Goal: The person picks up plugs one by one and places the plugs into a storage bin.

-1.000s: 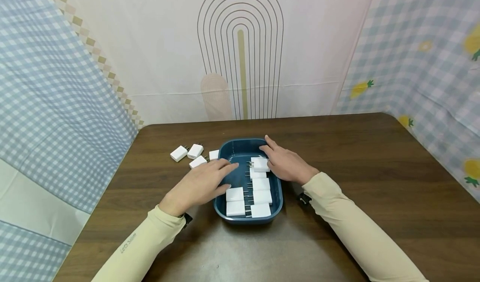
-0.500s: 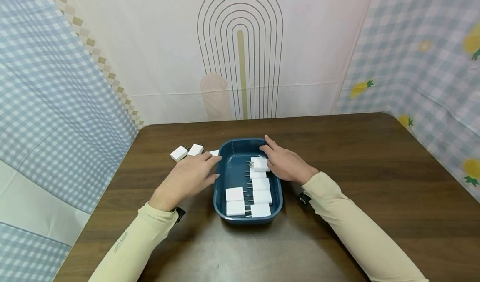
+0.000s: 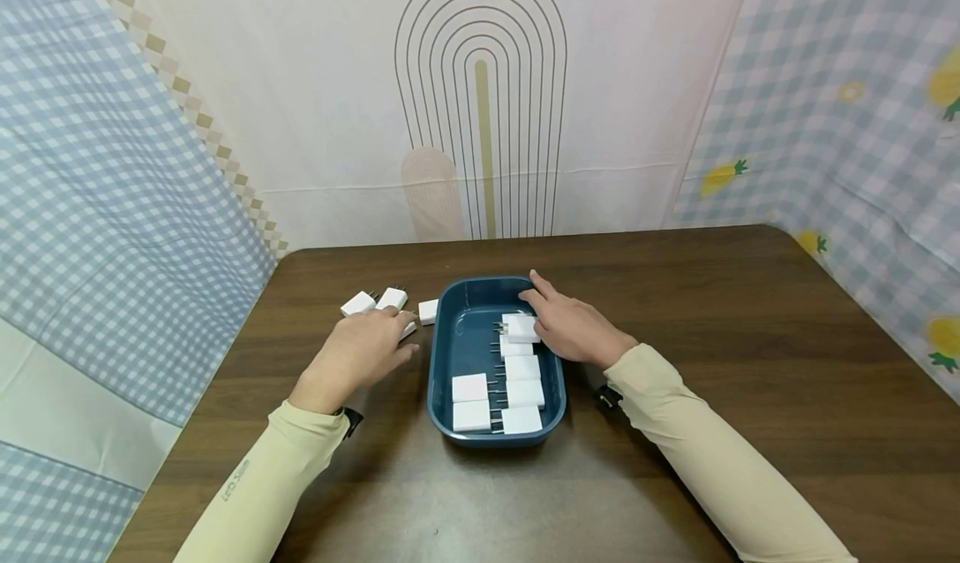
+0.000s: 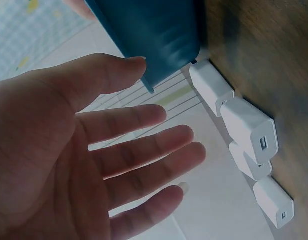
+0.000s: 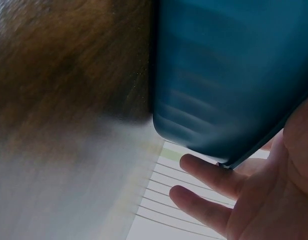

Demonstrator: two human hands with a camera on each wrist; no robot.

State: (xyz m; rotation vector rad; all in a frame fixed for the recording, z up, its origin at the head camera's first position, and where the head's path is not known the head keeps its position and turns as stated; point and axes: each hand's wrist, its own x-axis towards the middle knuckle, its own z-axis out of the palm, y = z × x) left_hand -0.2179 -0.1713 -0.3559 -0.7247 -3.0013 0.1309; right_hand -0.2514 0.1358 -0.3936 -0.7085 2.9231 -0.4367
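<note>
Four white chargers lay loose on the brown surface, left of the single blue tray and near its far end. Inside the tray, two more chargers sat together in the near left part, prongs pointing right, and a row of others ran along the right wall, prongs pointing left. Five in that row could be counted plainly; at its far end the topmost one lay over what looked like a sixth, mostly covered, so the exact number there was hard to tell. Of the loose four, one was partly hidden behind the left hand from above, though the left wrist view showed all four, two of them overlapping there. Both cream sleeves ran out of the bottom of the head view, and the right wrist view took in only part of the tray's outer wall. The left hand held nothing; its fingers were spread and relaxed over the loose chargers, and contact with any of them could not be made out. The right hand touched the tray's far right corner, its fingers loosely extended on both sides of the rim; whether its hidden thumb met a charger could not be told.
</note>
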